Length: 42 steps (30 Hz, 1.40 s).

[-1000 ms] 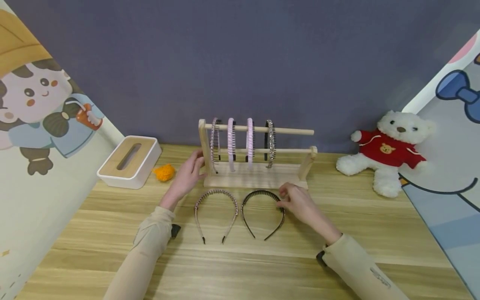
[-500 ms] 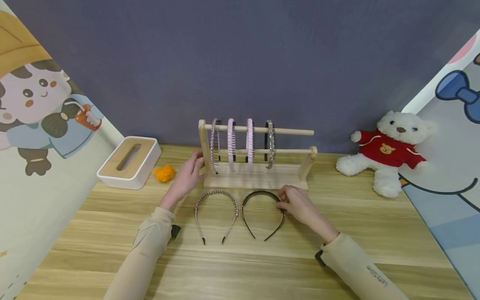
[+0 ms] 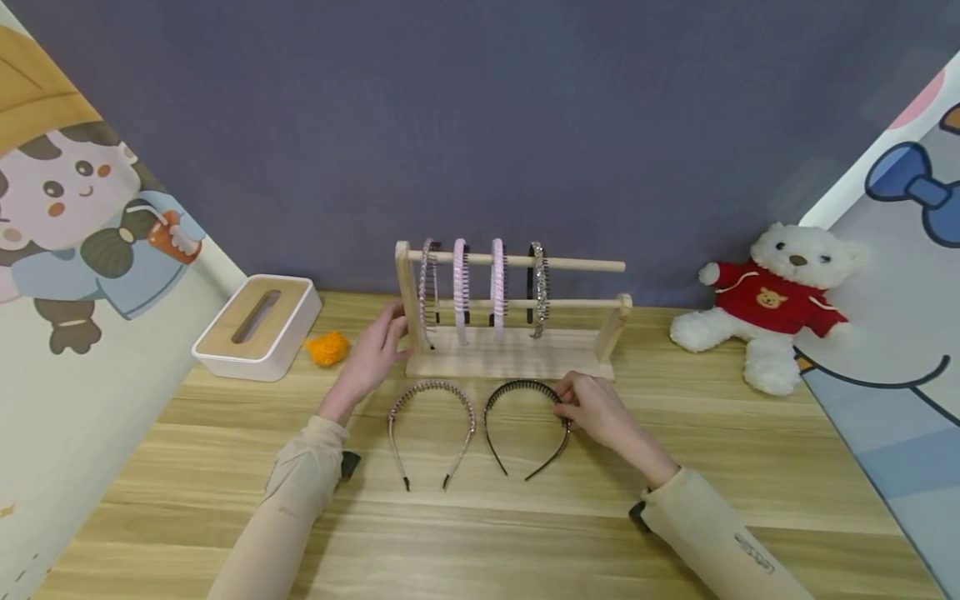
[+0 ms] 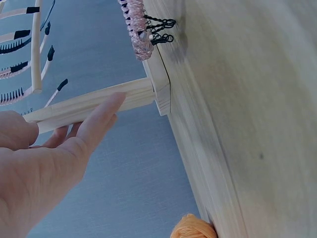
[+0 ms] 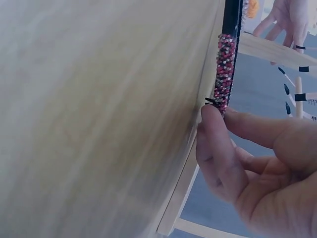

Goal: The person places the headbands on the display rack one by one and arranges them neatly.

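Observation:
My left hand (image 3: 375, 354) holds the left upright of the wooden headband rack (image 3: 510, 354); in the left wrist view, the thumb lies along this upright (image 4: 138, 94) with other fingers behind it. Between thumb and fingertips, my right hand (image 3: 600, 410) pinches the right side of a dark toothed headband (image 3: 517, 386) lying on the table. The right wrist view shows red and silver beads on this headband (image 5: 225, 67). To its left lies a pink beaded headband (image 3: 431, 385), untouched. On the rack's upper bar hang several headbands, including a pink one (image 3: 460, 292) and a glittery one (image 3: 538, 287).
A white tissue box (image 3: 262, 333) with a wooden lid stands at the left, beside an orange crumpled ball (image 3: 327, 348). At the right sits a white teddy bear (image 3: 772, 300) in a red sweater. A dark wall (image 3: 510, 125) rises behind the wooden table (image 3: 487, 550).
My right hand has shifted very slightly at the dark headband's side. The left hand stays on the rack, and the headbands keep their places. The head view has tilted a little.

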Each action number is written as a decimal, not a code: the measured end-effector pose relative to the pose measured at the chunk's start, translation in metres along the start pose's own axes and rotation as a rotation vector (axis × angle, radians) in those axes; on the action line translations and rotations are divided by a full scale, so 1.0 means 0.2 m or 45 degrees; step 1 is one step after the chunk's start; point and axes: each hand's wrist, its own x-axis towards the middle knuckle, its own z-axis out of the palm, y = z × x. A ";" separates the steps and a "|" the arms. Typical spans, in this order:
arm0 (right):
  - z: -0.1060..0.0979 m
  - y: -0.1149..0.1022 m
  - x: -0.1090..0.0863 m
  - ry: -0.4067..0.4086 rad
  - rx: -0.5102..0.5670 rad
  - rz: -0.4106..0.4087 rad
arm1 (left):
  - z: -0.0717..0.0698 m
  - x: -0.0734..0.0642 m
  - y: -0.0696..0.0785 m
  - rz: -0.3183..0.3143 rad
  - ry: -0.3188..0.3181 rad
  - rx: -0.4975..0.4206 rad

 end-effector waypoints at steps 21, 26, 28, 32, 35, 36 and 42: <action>-0.18 -0.05 -0.09 0.070 0.177 -0.054 | 0.00 0.00 0.01 0.002 -0.008 0.015; -0.24 -0.06 -0.11 0.089 0.202 -0.042 | 0.00 0.01 0.01 0.006 -0.009 0.022; -0.26 -0.06 -0.12 0.101 0.191 -0.039 | 0.00 0.01 0.01 0.008 -0.008 0.022; -0.31 -0.06 -0.15 0.157 0.170 -0.071 | 0.00 0.01 0.01 0.012 -0.006 0.014; -0.34 -0.06 -0.17 0.186 0.154 -0.099 | 0.00 0.00 0.01 0.002 -0.005 0.001; -0.36 -0.06 -0.17 0.193 0.155 -0.103 | 0.00 0.00 0.01 -0.001 -0.006 -0.003; -0.42 -0.06 -0.20 0.271 0.140 -0.151 | 0.00 0.00 0.02 -0.009 -0.006 -0.011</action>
